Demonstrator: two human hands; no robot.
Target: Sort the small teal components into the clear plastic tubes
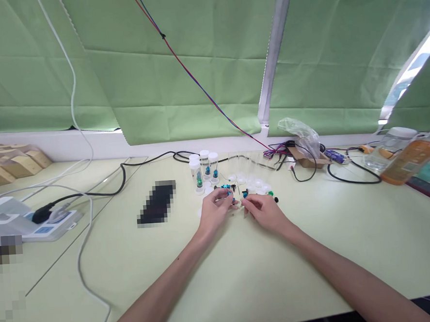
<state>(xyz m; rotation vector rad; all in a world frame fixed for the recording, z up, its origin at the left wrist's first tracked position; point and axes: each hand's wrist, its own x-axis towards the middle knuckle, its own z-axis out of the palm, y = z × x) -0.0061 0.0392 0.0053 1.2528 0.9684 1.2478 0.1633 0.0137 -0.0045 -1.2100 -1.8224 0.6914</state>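
Observation:
My left hand [216, 208] is closed in a pinch around a small blue part [230, 194] near the middle of the table. Just to its right, my right hand [264, 211] pinches something tiny and pale; its kind is too small to make out. The fingertips of both hands are close together but apart. Around them lie small blue, black and green pieces, among them a blue piece [245, 194] by the right fingertips and a green piece [271, 193] behind the right hand. White round caps [259, 183] rest beyond the hands.
Several clear vials with white caps [214, 166] stand behind my left hand, coloured parts inside. A dark pixelated patch [157, 203] is at the left. Cables, a power strip [46, 230], a cardboard box [305, 158] with a plastic bag and an orange bottle [410, 161] surround the work area.

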